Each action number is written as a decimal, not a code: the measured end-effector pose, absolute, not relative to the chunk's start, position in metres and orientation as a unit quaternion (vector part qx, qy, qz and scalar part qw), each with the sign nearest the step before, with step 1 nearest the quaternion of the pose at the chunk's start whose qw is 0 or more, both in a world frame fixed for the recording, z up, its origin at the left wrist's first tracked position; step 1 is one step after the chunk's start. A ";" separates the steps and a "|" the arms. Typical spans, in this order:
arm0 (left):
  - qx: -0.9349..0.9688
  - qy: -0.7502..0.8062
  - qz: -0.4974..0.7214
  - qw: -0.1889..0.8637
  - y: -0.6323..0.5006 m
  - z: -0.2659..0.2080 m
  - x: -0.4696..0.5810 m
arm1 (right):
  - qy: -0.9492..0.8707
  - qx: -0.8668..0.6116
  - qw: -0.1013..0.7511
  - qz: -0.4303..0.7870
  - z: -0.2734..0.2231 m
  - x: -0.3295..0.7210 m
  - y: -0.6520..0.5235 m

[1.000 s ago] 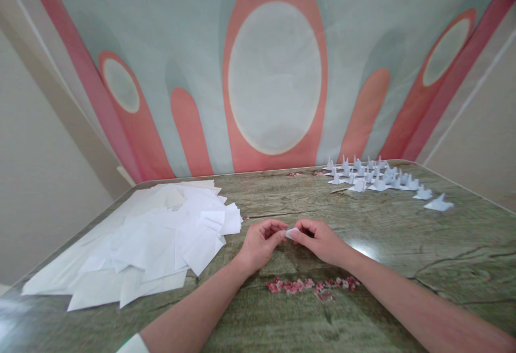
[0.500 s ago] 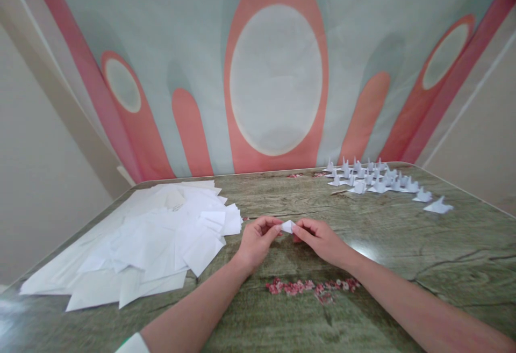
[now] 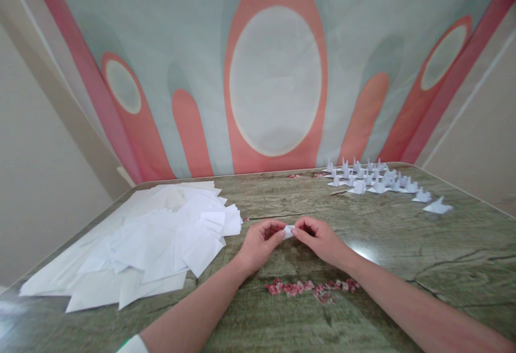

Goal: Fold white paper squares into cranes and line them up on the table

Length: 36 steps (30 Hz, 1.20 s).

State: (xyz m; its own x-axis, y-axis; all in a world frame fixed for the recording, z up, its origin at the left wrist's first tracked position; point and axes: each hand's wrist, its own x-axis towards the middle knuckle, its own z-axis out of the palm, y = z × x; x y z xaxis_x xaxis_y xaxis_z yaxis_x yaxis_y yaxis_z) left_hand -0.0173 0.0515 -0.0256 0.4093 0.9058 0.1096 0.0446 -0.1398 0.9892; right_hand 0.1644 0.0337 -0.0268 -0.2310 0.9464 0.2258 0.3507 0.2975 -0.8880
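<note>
A small folded piece of white paper (image 3: 288, 231) is pinched between my two hands, just above the middle of the table. My left hand (image 3: 262, 243) grips its left side between thumb and fingers. On the other side, my right hand (image 3: 320, 239) has its thumb and fingers closed on the paper's right end. Much of the paper is hidden behind my fingertips, so its exact folded form cannot be made out.
A spread heap of white paper sheets (image 3: 149, 240) covers the table's left side. Several folded white paper cranes (image 3: 379, 185) stand at the back right, one crane (image 3: 438, 206) nearest the right edge. The wood-patterned table (image 3: 395, 245) has a printed flower strip.
My fingers have closed in around the folded paper, and less of it shows between them. My left hand has shifted slightly to the right.
</note>
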 end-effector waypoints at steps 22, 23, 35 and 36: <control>0.680 0.372 0.366 0.515 0.044 -0.021 -0.013 | -0.721 -0.420 0.414 0.364 -0.020 0.166 0.031; 0.683 0.373 0.365 0.511 0.044 -0.022 -0.013 | -0.727 -0.411 0.414 0.361 -0.019 0.167 0.032; 0.669 0.378 0.378 0.516 0.045 -0.024 -0.015 | -0.744 -0.429 0.388 0.334 -0.020 0.165 0.031; 0.665 0.382 0.381 0.517 0.046 -0.024 -0.014 | -0.746 -0.435 0.387 0.325 -0.019 0.165 0.031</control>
